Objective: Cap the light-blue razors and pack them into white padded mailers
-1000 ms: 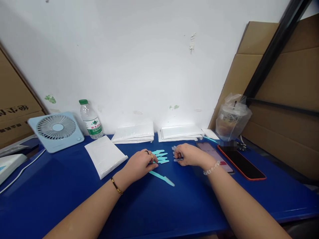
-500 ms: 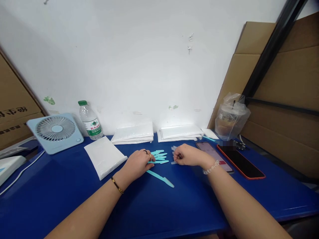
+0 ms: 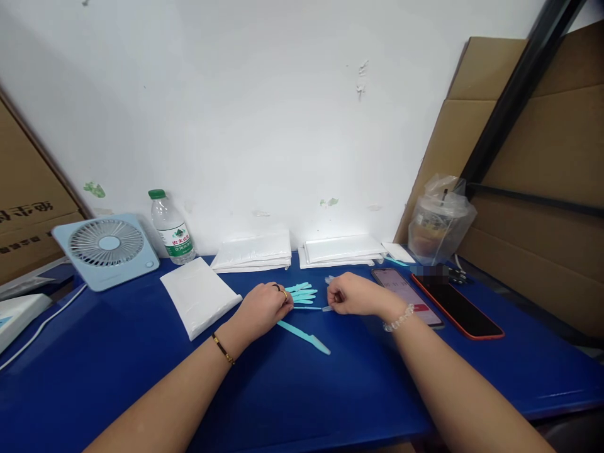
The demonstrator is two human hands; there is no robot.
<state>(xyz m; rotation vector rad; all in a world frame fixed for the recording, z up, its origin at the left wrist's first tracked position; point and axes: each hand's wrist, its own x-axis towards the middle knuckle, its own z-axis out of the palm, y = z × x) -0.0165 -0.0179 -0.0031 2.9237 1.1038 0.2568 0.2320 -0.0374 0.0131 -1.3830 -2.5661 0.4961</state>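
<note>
My left hand (image 3: pixel 270 303) is closed, pinching the handle of a turquoise eyebrow razor (image 3: pixel 307 308) turned on its thin edge. The tip of that razor points right, at or very near a clear plastic cap (image 3: pixel 326 309) pinched in my closed right hand (image 3: pixel 342 294); whether they touch I cannot tell. Several more turquoise razors (image 3: pixel 304 293) lie side by side just beyond my left fingers. One separate razor (image 3: pixel 306 336) lies slantwise nearer to me. Past my right fingers a few other clear caps (image 3: pixel 329 280) show, partly hidden by the hand.
White packets (image 3: pixel 252 253) and another white stack (image 3: pixel 342 250) lie along the wall. A white pouch (image 3: pixel 201 299), a water bottle (image 3: pixel 173 229) and a blue fan (image 3: pixel 108 251) are at left. Two phones (image 3: pixel 408 296) (image 3: pixel 457 308) and a bagged drink cup (image 3: pixel 438 226) stand right.
The razor in my left hand has turned from its flat side onto its edge. The clear cap in my right hand has shifted slightly left, to the razor's tip.
</note>
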